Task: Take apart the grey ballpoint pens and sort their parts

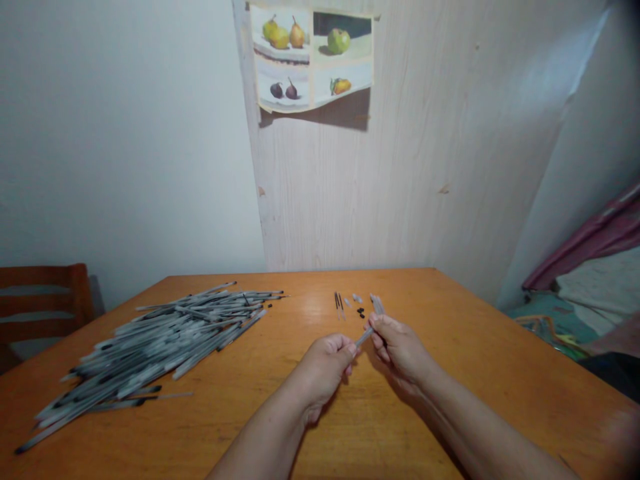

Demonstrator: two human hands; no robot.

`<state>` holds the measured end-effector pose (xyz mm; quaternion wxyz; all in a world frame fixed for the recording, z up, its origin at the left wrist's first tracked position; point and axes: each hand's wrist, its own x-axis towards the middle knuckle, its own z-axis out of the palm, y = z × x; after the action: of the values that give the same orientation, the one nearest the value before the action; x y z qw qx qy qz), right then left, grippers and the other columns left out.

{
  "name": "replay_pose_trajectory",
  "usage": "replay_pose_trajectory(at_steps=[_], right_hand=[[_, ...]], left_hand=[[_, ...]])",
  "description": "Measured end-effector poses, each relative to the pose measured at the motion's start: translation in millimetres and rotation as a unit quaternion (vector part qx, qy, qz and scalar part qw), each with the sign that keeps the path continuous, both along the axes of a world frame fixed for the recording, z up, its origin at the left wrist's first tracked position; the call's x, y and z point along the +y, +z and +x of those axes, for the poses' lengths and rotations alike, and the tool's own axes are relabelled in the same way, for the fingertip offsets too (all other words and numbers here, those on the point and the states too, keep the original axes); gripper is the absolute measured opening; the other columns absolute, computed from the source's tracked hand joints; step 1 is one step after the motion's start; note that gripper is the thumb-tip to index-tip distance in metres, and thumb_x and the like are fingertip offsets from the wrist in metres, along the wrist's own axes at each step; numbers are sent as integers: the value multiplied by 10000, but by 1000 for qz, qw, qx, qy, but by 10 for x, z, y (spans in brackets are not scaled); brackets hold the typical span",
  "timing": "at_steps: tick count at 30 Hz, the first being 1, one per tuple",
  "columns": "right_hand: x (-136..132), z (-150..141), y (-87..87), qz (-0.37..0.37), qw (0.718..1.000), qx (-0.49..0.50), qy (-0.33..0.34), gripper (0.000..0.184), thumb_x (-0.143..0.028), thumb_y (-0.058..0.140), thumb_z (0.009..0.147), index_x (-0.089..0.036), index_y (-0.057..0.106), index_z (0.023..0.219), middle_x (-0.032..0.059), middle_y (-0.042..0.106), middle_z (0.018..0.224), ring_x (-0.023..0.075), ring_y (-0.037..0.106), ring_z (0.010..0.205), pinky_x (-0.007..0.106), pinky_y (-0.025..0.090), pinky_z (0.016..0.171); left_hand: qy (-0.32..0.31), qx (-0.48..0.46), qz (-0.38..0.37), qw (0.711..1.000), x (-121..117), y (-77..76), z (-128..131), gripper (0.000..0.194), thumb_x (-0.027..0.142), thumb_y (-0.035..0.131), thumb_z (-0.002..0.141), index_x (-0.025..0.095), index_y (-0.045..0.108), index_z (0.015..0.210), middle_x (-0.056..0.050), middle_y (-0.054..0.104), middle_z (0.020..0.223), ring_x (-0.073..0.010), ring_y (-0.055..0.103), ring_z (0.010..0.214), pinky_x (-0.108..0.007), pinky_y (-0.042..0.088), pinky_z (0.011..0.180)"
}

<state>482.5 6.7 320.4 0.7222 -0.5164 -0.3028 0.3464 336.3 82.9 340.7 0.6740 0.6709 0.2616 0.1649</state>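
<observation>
Bridging the gap between the clamped fingers of the left hand (325, 365) and right hand (403, 348), the slim tube (365, 336) appears light, stiff and slightly slippery, best pinched near each end without bending.

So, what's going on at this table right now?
A person is working with both bare hands over a wooden table. The left hand and right hand hold a slim greyish tube between them, and more pale tube ends stick out beyond the right hand. Just past the hands lie two thin dark-tipped sticks, some small black pieces and a few clear bits. A big loose pile of pen-like sticks lies to the left.
</observation>
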Motion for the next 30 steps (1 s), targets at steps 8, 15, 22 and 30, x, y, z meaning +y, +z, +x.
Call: replay_pose_trajectory(at_steps=[8,15,22,30], right_hand=[[-118,490,55,49,990,33,-128,386,-549,748,786,-207,570,782,-86,436,529,50,253,384,216,169,376],[-79,523,-61,32,993,8,-114,321,-498,721,821,-206,593,784,-55,493,597,78,351,456,219,244,417],[-6,444,-17,-27,988,-52,-140,200,-329,766,698,-206,622,763,-10,602,609,116,461,499,254,355,489],[265,713,82,-142,932,-291,-165,117,-284,675,728,-226,582,685,16,640,609,157,557,549,277,408,560]], left_hand=[[11,39,-58,997,111,-48,-84,281,458,531,901,186,601,899,66,457,575,-60,241,413,-239,105,439],[102,7,-29,994,295,-147,5,301,486,556,864,190,587,908,64,488,614,-62,244,422,-229,148,446],[221,-32,44,974,533,-212,-21,369,567,569,836,201,559,793,62,445,553,-96,313,472,-232,239,517],[236,-36,78,968,548,-284,11,328,494,530,880,191,569,762,36,489,583,-117,365,520,-242,282,554]])
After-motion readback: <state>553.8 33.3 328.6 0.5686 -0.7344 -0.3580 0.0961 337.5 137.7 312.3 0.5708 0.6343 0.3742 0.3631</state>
